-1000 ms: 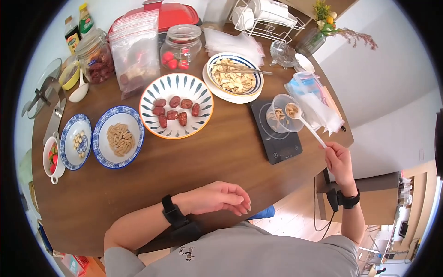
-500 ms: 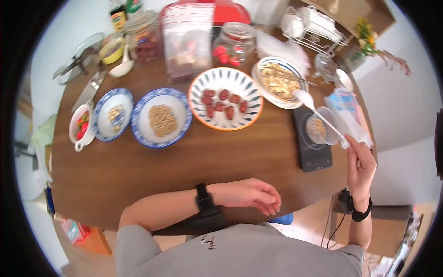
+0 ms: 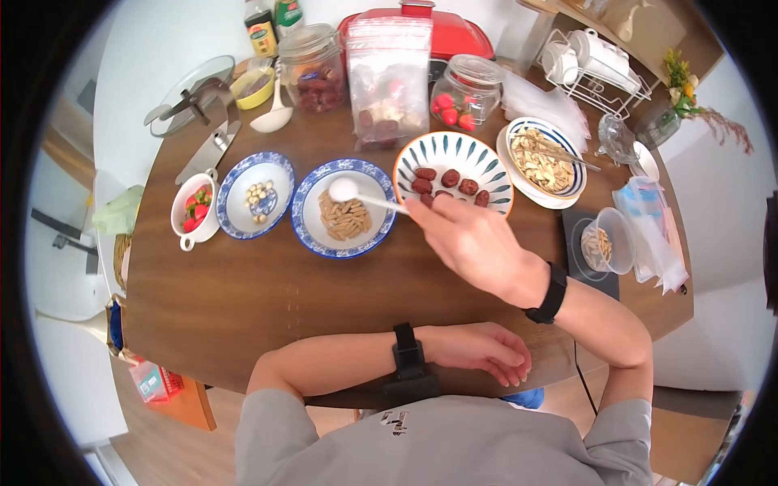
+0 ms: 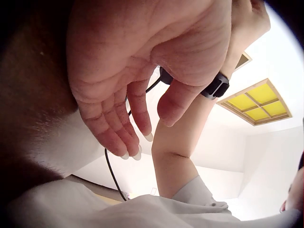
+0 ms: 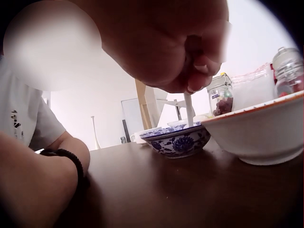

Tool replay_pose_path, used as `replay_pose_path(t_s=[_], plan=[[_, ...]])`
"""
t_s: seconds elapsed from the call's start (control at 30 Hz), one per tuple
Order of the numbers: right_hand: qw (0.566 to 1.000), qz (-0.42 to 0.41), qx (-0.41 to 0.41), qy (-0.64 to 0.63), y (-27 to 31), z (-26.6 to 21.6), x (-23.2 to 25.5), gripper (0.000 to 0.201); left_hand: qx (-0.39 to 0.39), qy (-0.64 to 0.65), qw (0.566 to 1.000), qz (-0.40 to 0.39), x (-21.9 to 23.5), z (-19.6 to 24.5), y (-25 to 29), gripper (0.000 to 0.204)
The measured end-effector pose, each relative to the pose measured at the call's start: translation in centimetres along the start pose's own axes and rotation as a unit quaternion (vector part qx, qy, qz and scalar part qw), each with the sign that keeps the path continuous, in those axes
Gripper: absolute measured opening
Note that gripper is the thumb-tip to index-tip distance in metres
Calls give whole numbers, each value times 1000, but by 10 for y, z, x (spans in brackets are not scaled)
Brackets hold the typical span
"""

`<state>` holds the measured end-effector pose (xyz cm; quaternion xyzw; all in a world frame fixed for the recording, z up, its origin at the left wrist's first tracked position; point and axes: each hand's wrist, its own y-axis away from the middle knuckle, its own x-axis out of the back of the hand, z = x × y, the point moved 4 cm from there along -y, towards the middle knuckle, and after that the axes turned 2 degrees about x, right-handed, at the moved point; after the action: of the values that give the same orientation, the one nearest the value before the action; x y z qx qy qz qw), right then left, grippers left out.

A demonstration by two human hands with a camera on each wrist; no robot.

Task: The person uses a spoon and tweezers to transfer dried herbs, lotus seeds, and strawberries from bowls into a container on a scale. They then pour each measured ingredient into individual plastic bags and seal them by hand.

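My right hand (image 3: 474,243) grips the handle of a white plastic spoon (image 3: 344,190). The spoon's bowl is over a blue-and-white bowl (image 3: 304,231) that holds a heap of pale brown, stick-like pieces (image 3: 347,219). In the right wrist view the spoon handle (image 5: 189,111) points down into that patterned bowl (image 5: 178,146). Beneath the right hand, a striped plate (image 3: 421,154) of red dates (image 3: 450,178) is partly hidden. My left hand (image 3: 478,348) rests at the table's near edge with nothing in it, its fingers loosely bent in the left wrist view.
A clear plastic cup (image 3: 609,243) with similar pieces stands on a black scale (image 3: 579,259) at right. Left are a bowl of pale round seeds (image 3: 259,202) and a white dish of strawberries (image 3: 194,206). Jars, a zip bag (image 3: 389,81) and a plate of dried slices (image 3: 543,162) line the back.
My right hand has carried the spoon leftward from the plastic cup to the bowl of brown pieces. The spoon held some pieces over the cup earlier. The head view has turned left.
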<state>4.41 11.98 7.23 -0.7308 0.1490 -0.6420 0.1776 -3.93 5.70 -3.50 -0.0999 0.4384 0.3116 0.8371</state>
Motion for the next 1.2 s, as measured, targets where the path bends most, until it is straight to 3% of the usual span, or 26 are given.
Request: replay_pose_path(t_s=[0.07, 0.13, 0.17, 0.2, 0.27, 0.33, 0.47, 0.53, 0.63, 0.67, 0.73, 0.8, 0.83, 0.87, 0.97, 1.03, 1.2], plan=[[999, -51, 9, 0, 5, -3, -11, 29, -17, -1, 1000, -16, 0, 0, -3, 24], [998, 19, 57, -18, 8, -9, -16, 28, -3, -9, 1000, -19, -2, 0, -4, 25], [999, 7, 49, -6, 10, -10, -20, 35, -3, -10, 1000, 1, -1, 2, -3, 26], [999, -5, 40, 5, 11, -11, -22, 42, 18, -20, 999, -28, -3, 2, -4, 26], [998, -24, -6, -49, 9, -15, -14, 50, -17, 7, 1000, -15, -1, 3, -1, 26], [998, 4, -23, -58, 14, -14, -6, 58, 0, 10, 1000, -19, -2, 1, -1, 25], [994, 82, 0, -69, 40, -15, 62, 53, 14, -6, 999, 34, -2, 5, 1, 24], [987, 160, -4, -34, 66, -13, 108, 42, 19, -6, 999, 36, -5, 7, 2, 22], [966, 218, -110, 83, 124, 19, 172, 14, 21, 18, 999, 40, -4, 7, 2, 22], [934, 251, -242, 79, 153, 37, 191, 12, 24, 17, 999, 37, -6, 7, 3, 22], [835, 358, -394, 139, 229, 87, 222, 9, 35, 1, 998, 53, -6, 8, 3, 22], [748, 447, -482, 94, 322, 134, 239, 13, 33, -1, 998, 54, -5, 7, 3, 21], [679, 500, -537, 15, 367, 151, 242, 15, 32, -1, 998, 58, -5, 7, 3, 20], [654, 518, -552, 11, 389, 156, 244, 19, 32, -4, 998, 58, -5, 7, 3, 20], [644, 498, -580, 33, 410, 168, 239, 29, 29, 5, 998, 62, -5, 8, 3, 21], [657, 400, -637, 54, 403, 171, 232, 38, 23, 14, 998, 60, -3, 7, 3, 22], [682, 339, -647, 31, 405, 196, 219, 35, 23, 4, 997, 67, -7, 8, 4, 23]])
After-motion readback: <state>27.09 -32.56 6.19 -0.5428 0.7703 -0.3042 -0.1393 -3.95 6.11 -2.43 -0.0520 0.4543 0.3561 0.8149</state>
